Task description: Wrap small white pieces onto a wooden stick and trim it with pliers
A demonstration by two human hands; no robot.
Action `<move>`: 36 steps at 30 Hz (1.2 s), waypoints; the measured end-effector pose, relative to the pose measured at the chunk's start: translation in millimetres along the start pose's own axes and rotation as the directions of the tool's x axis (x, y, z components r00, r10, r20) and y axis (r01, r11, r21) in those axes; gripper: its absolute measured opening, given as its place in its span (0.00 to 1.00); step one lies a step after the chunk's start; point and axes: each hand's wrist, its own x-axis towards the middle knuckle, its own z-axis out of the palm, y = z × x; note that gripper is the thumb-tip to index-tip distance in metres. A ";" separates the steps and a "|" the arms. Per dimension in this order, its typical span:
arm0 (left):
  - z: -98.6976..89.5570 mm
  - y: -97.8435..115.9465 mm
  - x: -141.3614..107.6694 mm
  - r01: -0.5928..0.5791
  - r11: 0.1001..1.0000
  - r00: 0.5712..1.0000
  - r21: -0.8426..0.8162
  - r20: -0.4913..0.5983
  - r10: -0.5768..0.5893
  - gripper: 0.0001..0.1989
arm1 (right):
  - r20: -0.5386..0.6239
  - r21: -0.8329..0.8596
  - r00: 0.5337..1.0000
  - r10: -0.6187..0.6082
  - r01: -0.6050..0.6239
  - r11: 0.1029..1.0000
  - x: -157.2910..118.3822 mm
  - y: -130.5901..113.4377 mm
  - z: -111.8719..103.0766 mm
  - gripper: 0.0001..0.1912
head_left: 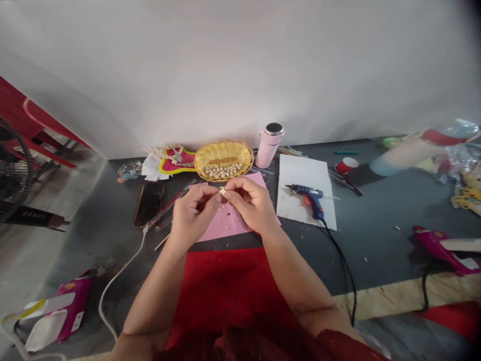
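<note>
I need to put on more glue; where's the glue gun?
In the head view, the blue glue gun lies on the white board, right of the right hand.

Pale wall point(240, 70) lit softly at far side | grey table point(376, 220) set against it | red furniture point(45, 125) and black fan point(13, 170) seen left, above grey floor point(80, 175)

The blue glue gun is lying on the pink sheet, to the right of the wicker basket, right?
Not quite: in the head view, the blue glue gun lies on the white sheet, though it is right of the wicker basket.
</note>
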 end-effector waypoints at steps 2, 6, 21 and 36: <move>-0.1 0.5 0.0 -0.003 1.000 1.000 0.005 -0.005 0.003 0.06 | 0.002 0.009 1.000 -0.001 0.001 1.000 -0.2 -0.2 0.0 0.07; -0.6 0.8 -0.4 -0.009 1.000 1.000 0.015 -0.009 0.009 0.06 | -0.001 0.000 1.000 0.003 -0.003 1.000 -0.4 -0.4 0.0 0.07; 0.1 -1.6 1.1 -0.087 0.996 0.996 0.035 -0.017 0.087 0.04 | 0.024 -0.028 1.000 0.019 -0.018 0.999 -0.7 -2.3 0.0 0.08; -0.2 -1.4 1.2 -0.090 0.994 0.996 0.060 -0.014 0.091 0.04 | 0.023 -0.039 0.999 0.026 -0.025 0.999 -0.9 -0.7 0.1 0.08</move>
